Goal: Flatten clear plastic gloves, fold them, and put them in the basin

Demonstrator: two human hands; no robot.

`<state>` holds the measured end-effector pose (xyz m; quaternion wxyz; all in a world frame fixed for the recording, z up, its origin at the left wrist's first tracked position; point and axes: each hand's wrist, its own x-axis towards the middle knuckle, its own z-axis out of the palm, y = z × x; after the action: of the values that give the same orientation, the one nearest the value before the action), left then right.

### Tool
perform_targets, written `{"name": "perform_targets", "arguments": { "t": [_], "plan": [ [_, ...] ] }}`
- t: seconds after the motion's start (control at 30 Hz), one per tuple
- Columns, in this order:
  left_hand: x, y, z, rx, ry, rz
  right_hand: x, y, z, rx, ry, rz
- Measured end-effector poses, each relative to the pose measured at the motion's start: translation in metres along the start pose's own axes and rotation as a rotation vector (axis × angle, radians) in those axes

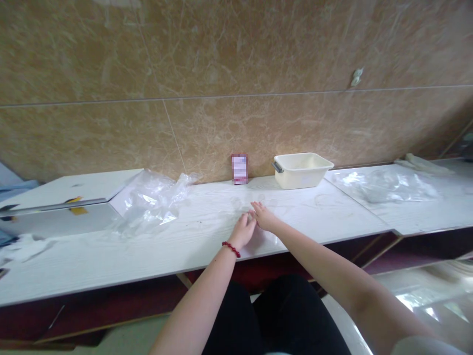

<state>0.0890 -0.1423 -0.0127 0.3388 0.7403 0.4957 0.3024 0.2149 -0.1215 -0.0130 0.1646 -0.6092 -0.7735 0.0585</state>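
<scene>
My left hand [244, 230], with a red bead bracelet [231, 249] on its wrist, rests on the white tabletop [207, 231] with loosely bent fingers. Right beside it lies my right hand [264, 217], palm down and fingers stretched forward. The fingertips of the two hands meet or nearly meet. I make out nothing held in either one, though what lies under the palms is hidden. Faint clear shapes and glints show on the surface around the hands, too indistinct to name. Behind them, a small red-and-white card or packet [240, 169], its face blurred, leans upright against the wall.
A cream plastic bin [301, 172] with a grey handle stands by the wall, right of the card. Crumpled clear plastic [155, 197] lies beside a white box [74, 197] at left. More clear plastic [386, 185] spreads at right. Open shelves [121, 305] run below the tabletop.
</scene>
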Motion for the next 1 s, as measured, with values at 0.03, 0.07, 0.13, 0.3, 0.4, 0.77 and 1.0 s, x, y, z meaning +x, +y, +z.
{"name": "perform_targets", "arguments": {
  "t": [0.03, 0.07, 0.13, 0.3, 0.4, 0.77, 1.0],
  "plan": [
    [0.003, -0.003, -0.008, 0.032, 0.038, -0.008, -0.009, -0.001, 0.004, -0.052, 0.002, -0.007],
    [0.006, -0.006, -0.017, 0.093, 0.096, -0.018, -0.017, -0.002, 0.009, -0.095, 0.014, 0.003],
    [0.010, -0.017, -0.037, 0.293, 0.217, -0.072, -0.031, -0.006, 0.017, -0.154, 0.028, 0.016],
    [0.019, -0.048, -0.075, 0.706, 0.281, -0.379, -0.045, -0.010, 0.028, -0.214, 0.028, 0.000],
    [0.024, -0.057, -0.080, 0.768, 0.201, -0.386, -0.046, -0.011, 0.027, -0.218, 0.017, 0.015],
    [0.030, -0.058, -0.073, 0.569, 0.202, -0.321, -0.043, -0.012, 0.017, -0.178, -0.035, 0.002],
    [0.045, -0.064, -0.076, 0.390, 0.151, -0.255, -0.035, -0.007, 0.018, -0.095, -0.022, -0.017]
  ]
}}
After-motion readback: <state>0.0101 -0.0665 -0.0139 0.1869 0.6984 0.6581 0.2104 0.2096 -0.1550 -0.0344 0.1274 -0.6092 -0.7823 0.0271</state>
